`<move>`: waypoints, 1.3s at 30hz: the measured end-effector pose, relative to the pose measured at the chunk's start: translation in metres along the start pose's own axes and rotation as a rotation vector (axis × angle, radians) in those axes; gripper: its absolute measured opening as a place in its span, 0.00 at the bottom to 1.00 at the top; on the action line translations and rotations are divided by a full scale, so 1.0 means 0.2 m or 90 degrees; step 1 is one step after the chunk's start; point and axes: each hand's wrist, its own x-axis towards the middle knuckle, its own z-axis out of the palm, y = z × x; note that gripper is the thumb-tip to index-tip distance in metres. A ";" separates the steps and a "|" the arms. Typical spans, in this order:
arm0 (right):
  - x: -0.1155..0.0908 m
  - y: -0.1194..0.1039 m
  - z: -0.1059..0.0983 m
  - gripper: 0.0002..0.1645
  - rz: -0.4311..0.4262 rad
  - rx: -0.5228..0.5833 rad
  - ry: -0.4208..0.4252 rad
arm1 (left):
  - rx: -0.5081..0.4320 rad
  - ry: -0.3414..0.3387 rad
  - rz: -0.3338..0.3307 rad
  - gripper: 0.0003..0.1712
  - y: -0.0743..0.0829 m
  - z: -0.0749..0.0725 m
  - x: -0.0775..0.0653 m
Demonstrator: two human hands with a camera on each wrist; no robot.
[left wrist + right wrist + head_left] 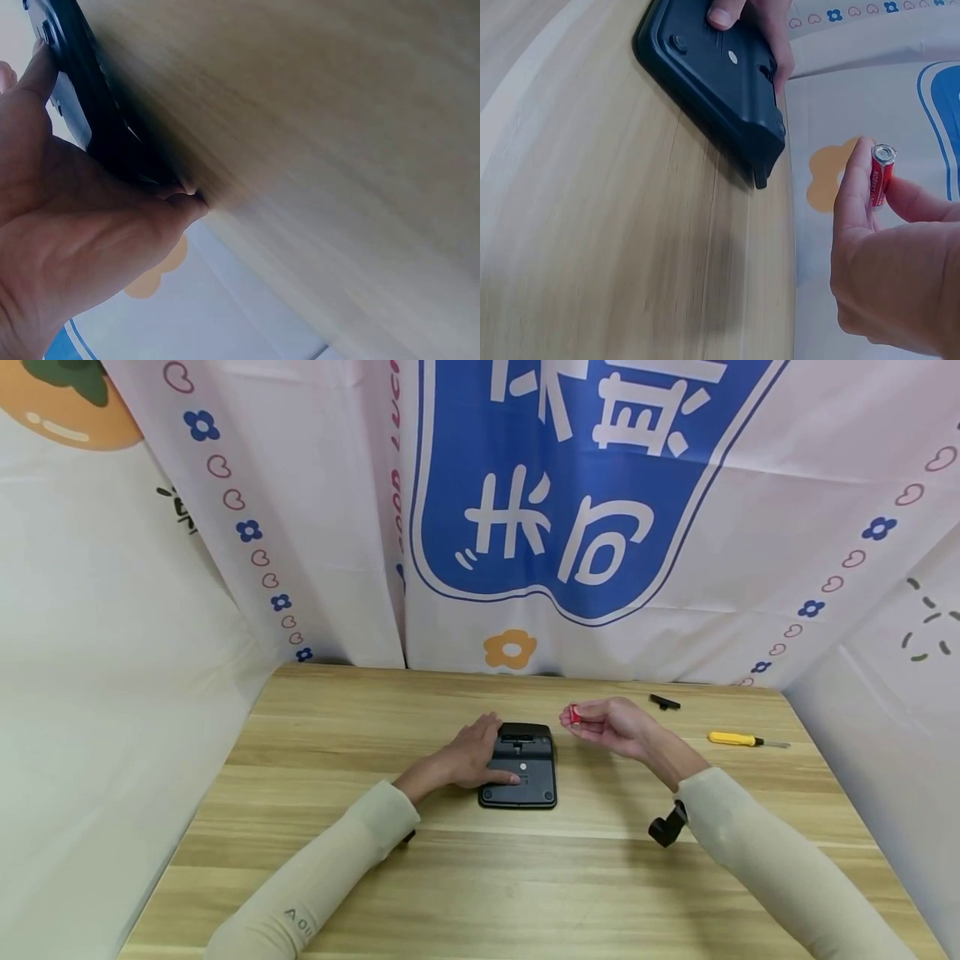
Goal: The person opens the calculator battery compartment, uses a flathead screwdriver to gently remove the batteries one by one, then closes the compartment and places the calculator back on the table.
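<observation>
A black desk calculator (pixel 536 781) lies face down on the table, its small battery compartment (pixel 517 739) uncovered near the far end. My left hand (pixel 472 756) holds it from the left, the thumb across its back and the fingers along the side edge. In the left wrist view, the fingertips (pixel 191 201) reach the tabletop beside the calculator. To the right of it and a little above the table, my right hand (pixel 618 727) pinches a small red battery (pixel 880 176) between thumb and fingers. One metal end of the battery faces the right wrist camera.
A small black cover piece (pixel 664 702) lies at the back right of the wooden table (pixel 480 893). In front of it is a screwdriver (pixel 735 739) with a yellow handle. Printed cloth (pixel 337 527) hangs behind the table and at both sides.
</observation>
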 end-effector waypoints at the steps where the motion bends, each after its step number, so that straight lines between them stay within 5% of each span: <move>1: 0.00 0.00 -0.01 0.16 0.000 -0.002 -0.002 | 0.000 -0.002 0.001 0.64 0.00 0.00 0.00; 39: -0.14 -0.07 -0.35 0.20 -0.036 0.014 0.025 | -0.014 0.022 0.016 0.61 0.03 -0.02 -0.05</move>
